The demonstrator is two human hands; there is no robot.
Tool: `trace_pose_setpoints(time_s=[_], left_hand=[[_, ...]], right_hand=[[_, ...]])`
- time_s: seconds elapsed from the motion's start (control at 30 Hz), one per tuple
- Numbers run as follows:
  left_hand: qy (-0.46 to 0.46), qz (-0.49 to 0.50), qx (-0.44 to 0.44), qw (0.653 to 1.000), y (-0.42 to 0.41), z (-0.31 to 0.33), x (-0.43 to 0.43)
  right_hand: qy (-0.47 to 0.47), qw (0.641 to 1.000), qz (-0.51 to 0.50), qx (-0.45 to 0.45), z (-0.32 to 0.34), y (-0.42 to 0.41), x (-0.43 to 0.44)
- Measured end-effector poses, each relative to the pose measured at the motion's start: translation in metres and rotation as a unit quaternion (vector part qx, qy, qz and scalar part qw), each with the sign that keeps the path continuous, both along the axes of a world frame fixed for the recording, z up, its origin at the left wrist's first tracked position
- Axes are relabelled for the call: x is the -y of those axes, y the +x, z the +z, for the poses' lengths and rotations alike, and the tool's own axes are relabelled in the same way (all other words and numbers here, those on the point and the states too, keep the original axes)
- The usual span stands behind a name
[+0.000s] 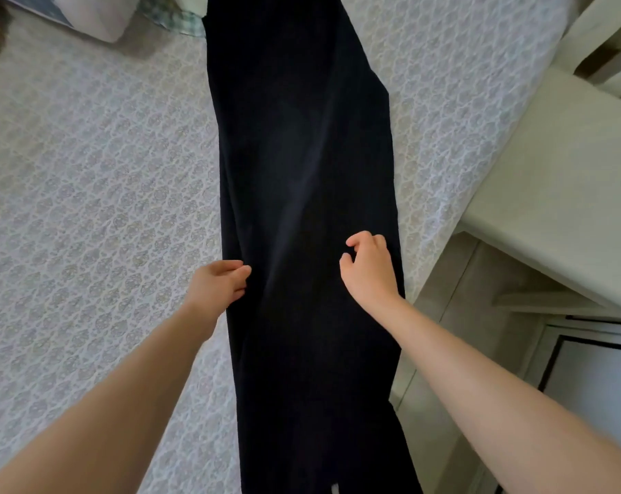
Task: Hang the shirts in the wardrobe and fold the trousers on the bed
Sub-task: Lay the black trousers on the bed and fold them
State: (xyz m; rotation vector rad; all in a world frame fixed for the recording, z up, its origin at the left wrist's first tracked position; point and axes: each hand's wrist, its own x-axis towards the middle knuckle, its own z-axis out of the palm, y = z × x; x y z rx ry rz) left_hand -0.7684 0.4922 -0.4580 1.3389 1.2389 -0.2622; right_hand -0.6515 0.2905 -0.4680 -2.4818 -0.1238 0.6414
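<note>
Here our left hand (219, 284) pinches the edge of the long black cloth trousers (301, 155); right of that pinch our right hand (367, 269) curls over them, hold unclear.

My trousers (301, 172) run off the frame top and bottom. A checked cloth (180, 19) at the top hides partly behind them; the pillow (98, 12) is cropped.

Black trousers (301, 208) on a bed (98, 165) with a pale grey-white floral lattice pattern; green-checked cloth (180, 19)
</note>
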Motion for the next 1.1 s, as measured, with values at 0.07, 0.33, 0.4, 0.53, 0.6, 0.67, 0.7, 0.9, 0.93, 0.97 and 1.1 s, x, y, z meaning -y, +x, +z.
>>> trace_pose_setpoints(time_s=[0.07,0.33,0.4,0.53,0.6,0.67,0.7,0.9,0.93,0.97,1.1], left_hand=[[-0.003,0.000,0.006,1.000,0.016,-0.006,-0.001],[0.178,0.057,-0.053,0.981,0.051,-0.013,-0.031],[0.137,0.044,-0.064,0.988,0.045,-0.014,-0.032],[0.060,0.019,-0.053,0.997,0.034,-0.012,-0.018],[0.070,0.008,-0.055,0.996,0.027,-0.014,-0.012],[0.076,0.006,-0.063,0.995,0.022,-0.015,-0.009],[0.074,-0.002,-0.073,0.995,0.022,-0.015,-0.009],[-0.004,-0.026,-0.105,0.994,0.058,-0.006,-0.030],[-0.019,-0.012,-0.088,0.996,0.070,-0.002,-0.037],[-0.029,-0.003,-0.067,0.997,0.082,0.002,-0.044],[-0.028,-0.005,-0.016,0.999,0.126,0.008,-0.067]], right_hand=[[-0.005,1.000,0.022,0.020,-0.005,0.016,0.000],[-0.053,0.997,0.050,0.009,-0.003,0.040,0.015],[-0.071,0.997,0.013,0.032,0.002,0.051,0.024],[-0.041,0.998,-0.032,-0.017,0.004,0.077,0.029],[-0.032,0.999,0.009,-0.035,0.001,0.083,0.029],[-0.043,0.998,0.018,-0.039,-0.001,0.088,0.032],[-0.054,0.997,0.015,-0.043,-0.003,0.090,0.034],[-0.073,0.993,-0.011,-0.090,-0.001,0.116,0.018],[-0.042,0.995,-0.028,-0.083,0.002,0.125,0.010],[-0.019,0.996,-0.037,-0.074,0.005,0.134,0.003],[0.014,0.993,-0.076,-0.090,0.008,0.172,-0.023]])
